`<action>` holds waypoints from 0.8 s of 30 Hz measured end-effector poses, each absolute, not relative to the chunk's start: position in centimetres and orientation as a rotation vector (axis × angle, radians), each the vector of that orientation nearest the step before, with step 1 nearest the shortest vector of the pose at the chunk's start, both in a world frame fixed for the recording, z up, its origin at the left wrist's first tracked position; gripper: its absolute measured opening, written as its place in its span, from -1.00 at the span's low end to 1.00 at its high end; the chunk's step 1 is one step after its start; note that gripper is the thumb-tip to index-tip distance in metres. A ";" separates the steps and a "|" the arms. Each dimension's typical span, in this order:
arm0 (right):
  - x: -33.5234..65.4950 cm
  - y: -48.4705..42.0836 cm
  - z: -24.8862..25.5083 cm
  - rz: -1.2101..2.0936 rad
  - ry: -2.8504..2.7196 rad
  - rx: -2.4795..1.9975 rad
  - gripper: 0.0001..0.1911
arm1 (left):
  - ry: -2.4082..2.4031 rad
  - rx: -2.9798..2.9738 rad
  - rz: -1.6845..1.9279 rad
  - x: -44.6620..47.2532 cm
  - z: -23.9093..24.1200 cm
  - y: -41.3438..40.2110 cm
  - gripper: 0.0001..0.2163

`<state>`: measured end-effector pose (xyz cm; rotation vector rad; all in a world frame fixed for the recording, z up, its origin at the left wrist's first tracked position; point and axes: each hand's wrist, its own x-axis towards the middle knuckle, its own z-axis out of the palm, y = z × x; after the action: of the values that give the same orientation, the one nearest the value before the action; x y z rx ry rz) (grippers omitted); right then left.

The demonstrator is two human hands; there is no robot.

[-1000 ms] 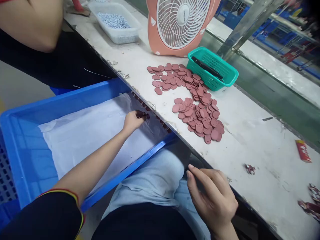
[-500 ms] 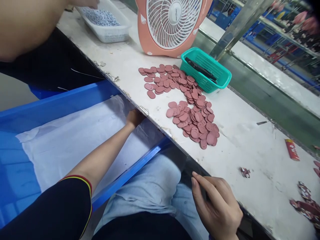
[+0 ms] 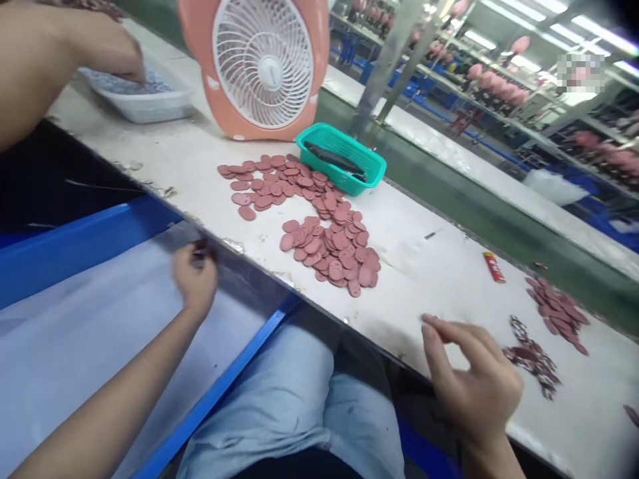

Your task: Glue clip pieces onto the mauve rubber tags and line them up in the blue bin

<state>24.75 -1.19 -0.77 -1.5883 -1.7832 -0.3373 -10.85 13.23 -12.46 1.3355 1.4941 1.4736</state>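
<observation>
My left hand (image 3: 196, 279) is over the blue crate at the table's edge, its fingers curled round small dark reddish-brown pieces (image 3: 200, 251), too blurred to name. White sheeting (image 3: 124, 286) lines the blue crate (image 3: 74, 249). Above the near table edge, my right hand (image 3: 474, 376) has thumb and forefinger pinched; whatever lies between the tips is too small to make out. A heap of flat reddish-brown oval pieces (image 3: 339, 249), some with small holes, lies on the table between my hands. Right of my right hand is a cluster of brown-and-white pieces (image 3: 534, 359).
An orange fan (image 3: 200, 40) stands at the back beside a green basket (image 3: 342, 143) holding a dark tool. Another person's hand (image 3: 112, 53) reaches into a white basket (image 3: 154, 106) of small bluish bits. A red packet (image 3: 494, 267) and more ovals (image 3: 556, 309) lie at right.
My left hand has come out from under the table edge, with dark pieces now showing in it. My right hand has moved up over the table. The view has swung right.
</observation>
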 end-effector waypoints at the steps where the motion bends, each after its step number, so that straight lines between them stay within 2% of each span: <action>1: 25.8 -0.5 -0.6 -0.259 -1.671 -1.686 -0.85 | 1.612 1.373 1.620 -10.8 -12.1 12.1 -0.70; 3: 27.5 1.3 -0.6 0.011 -1.483 -1.839 -0.62 | 1.715 1.507 1.795 -10.0 -11.3 10.2 -0.77; 5: 28.6 3.5 -0.9 0.212 -1.421 -1.912 -0.34 | 1.683 1.728 1.812 -8.3 -10.2 9.0 -0.74; 7: 28.9 5.8 -1.5 0.287 -1.430 -1.924 -0.19 | 1.540 1.990 1.678 -5.9 -8.7 8.7 -0.73; 9: 28.7 7.9 -2.1 0.340 -1.434 -1.917 -0.14 | 1.424 2.219 1.451 -3.3 -7.0 9.0 -0.73; 11: 28.4 9.7 -2.4 0.392 -1.419 -1.897 -0.18 | 1.425 2.384 1.234 -1.1 -5.6 9.7 -0.72; 13: 28.1 11.0 -2.4 0.445 -1.395 -1.856 -0.35 | 1.457 2.472 1.123 0.4 -4.7 10.4 -0.72; 15: 27.9 11.8 -2.0 0.506 -1.365 -1.797 -0.56 | 1.448 2.505 1.123 1.1 -4.2 10.8 -0.78; 17: 27.7 11.8 -1.4 0.573 -1.315 -1.723 -0.67 | 1.436 2.516 1.150 1.2 -4.1 11.0 -0.84; 21: 25.7 9.1 -0.2 0.783 -1.134 -1.532 -0.62 | 1.321 2.467 1.434 0.9 -3.8 10.1 -0.84; 24: 22.6 5.3 0.1 1.113 -1.006 -1.390 -0.55 | 0.986 2.364 1.744 0.6 -3.8 8.0 -0.72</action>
<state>22.57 5.35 0.10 -1.3898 -1.0059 1.1132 0.61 8.03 -3.76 2.3643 0.9864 1.7444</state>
